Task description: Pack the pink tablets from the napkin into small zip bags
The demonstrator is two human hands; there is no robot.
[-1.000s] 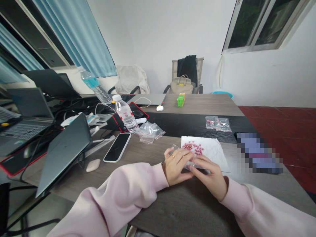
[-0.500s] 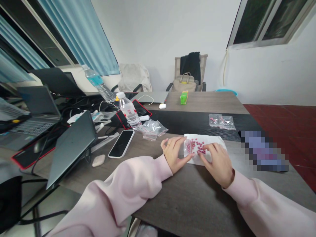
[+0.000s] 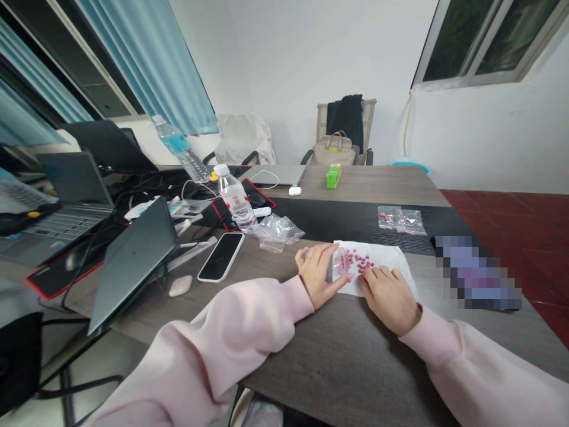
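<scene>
On a white sheet of paper (image 3: 393, 254) lies a loose scatter of small pink-red pieces (image 3: 362, 261), like pills or beads. My left hand (image 3: 317, 273), with a ring on one finger, grips a small clear container (image 3: 341, 261) tipped on its side at the paper's left edge, thumb and fingers on either side. The container's mouth faces the pieces. My right hand (image 3: 391, 299) rests at the near side of the scatter with its fingers curled together and their tips down at the paper. What its fingertips pinch, if anything, is hidden.
Clear zip bags (image 3: 276, 231), a phone (image 3: 221, 257) and a water bottle (image 3: 237, 201) are to the left, near a laptop (image 3: 133, 267). Small bags with pink pieces (image 3: 400, 219) lie beyond the paper. A blurred-out flat object (image 3: 478, 273) lies right; a green box (image 3: 333, 176) stands farther back.
My right hand's fingers have curled closer together and drawn slightly toward me from the pieces. My left hand still holds the container in nearly the same spot. The view has shifted slightly.
</scene>
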